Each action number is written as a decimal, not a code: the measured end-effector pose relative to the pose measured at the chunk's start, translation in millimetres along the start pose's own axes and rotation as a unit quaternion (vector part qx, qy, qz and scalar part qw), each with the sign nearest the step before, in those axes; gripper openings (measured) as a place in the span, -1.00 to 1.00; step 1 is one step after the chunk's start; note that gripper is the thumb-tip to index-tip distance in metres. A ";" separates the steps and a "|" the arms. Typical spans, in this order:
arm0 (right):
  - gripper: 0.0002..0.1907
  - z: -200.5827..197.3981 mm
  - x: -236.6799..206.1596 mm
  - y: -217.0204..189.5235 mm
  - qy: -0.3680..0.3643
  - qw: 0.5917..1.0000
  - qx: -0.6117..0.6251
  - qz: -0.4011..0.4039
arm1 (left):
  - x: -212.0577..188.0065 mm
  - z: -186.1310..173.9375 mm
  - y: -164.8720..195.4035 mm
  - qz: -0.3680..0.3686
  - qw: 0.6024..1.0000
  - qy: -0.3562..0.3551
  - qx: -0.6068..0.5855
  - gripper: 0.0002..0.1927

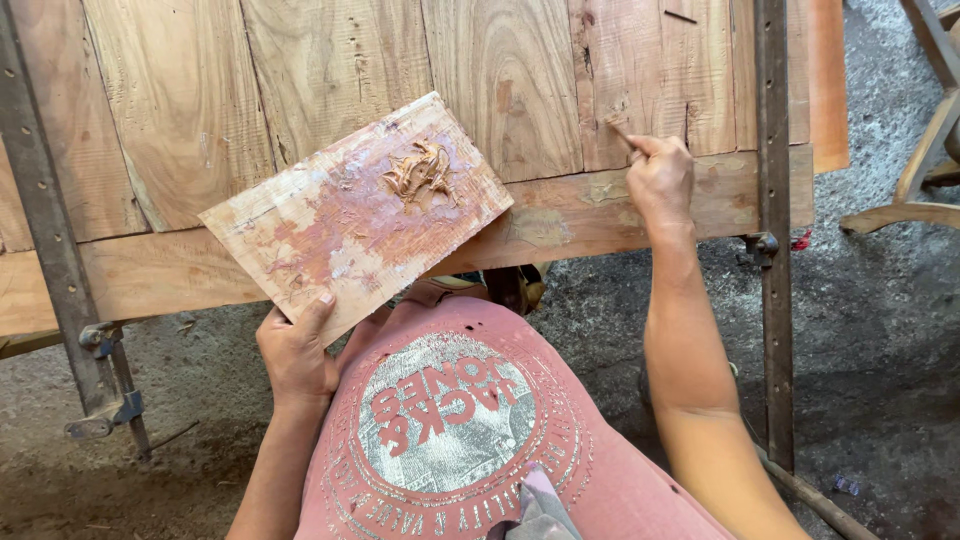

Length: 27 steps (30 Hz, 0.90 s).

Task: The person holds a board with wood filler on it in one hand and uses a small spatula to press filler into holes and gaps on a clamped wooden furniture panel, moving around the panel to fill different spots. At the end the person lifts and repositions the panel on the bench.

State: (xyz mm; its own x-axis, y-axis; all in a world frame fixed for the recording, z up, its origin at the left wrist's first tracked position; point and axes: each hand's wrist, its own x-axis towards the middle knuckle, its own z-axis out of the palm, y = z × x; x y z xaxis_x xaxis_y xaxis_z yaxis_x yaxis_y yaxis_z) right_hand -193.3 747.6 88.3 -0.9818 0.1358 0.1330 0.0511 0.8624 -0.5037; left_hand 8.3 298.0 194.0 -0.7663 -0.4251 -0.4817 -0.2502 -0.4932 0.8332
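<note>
Left hand (297, 352) grips a small wooden board (357, 216) by its lower corner, thumb on the top face, other fingers hidden underneath. Board is held tilted, hovering over the near edge of the tabletop (180, 90), a large panel of joined planks. The board's face is smeared pinkish-brown, with a blob of brown filler paste (421, 172) near its upper end, well away from the left fingers.

Right hand (660, 180) is out over the tabletop's right part, fingers pinched narrow around a thin tool (622, 133). Only its tip shows; can't tell what kind. Tip touches the plank surface near a dark crack (688, 122), just above the lower rail (590, 210). Rail shows patches of dried filler.

The paste lies well left of the right hand, with bare planks between them.

Metal bar clamps run across the panel: one at left (45, 220), one at right (772, 200), close beside the right wrist. Concrete floor (880, 320) below. Person's pink printed shirt (450, 430) fills the lower centre.
</note>
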 end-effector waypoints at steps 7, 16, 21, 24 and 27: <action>-0.74 9.1 -1.1 -6.4 0.029 0.998 -0.041 0.024 | -1.1 -2.8 -1.4 0.016 1.000 -0.010 0.007 -0.62; -0.72 -21.0 18.9 8.0 0.050 0.972 -0.174 -0.148 | -1.2 0.0 -0.9 0.037 0.999 -0.018 0.021 -0.62; -0.70 -9.6 11.0 12.5 0.048 0.985 -0.102 -0.134 | -2.1 -2.4 -2.7 0.020 1.000 -0.013 0.019 -0.63; -0.66 -4.3 -3.7 17.4 0.032 0.988 -0.069 -0.131 | -2.0 -4.7 -3.8 0.005 0.999 0.008 0.052 -0.66; -0.67 -9.3 -4.5 22.5 0.006 0.992 -0.061 -0.113 | -0.8 -5.0 -3.7 0.008 0.999 0.002 0.031 -0.66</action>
State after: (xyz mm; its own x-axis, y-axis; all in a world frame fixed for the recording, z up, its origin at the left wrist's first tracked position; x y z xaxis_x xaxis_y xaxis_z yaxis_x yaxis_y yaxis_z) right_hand -186.0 770.9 84.3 -0.9687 -0.0621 0.2403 -0.1470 0.9236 -0.3540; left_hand 12.8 296.4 190.0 -0.7687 -0.4354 -0.4685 -0.2741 -0.4375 0.8564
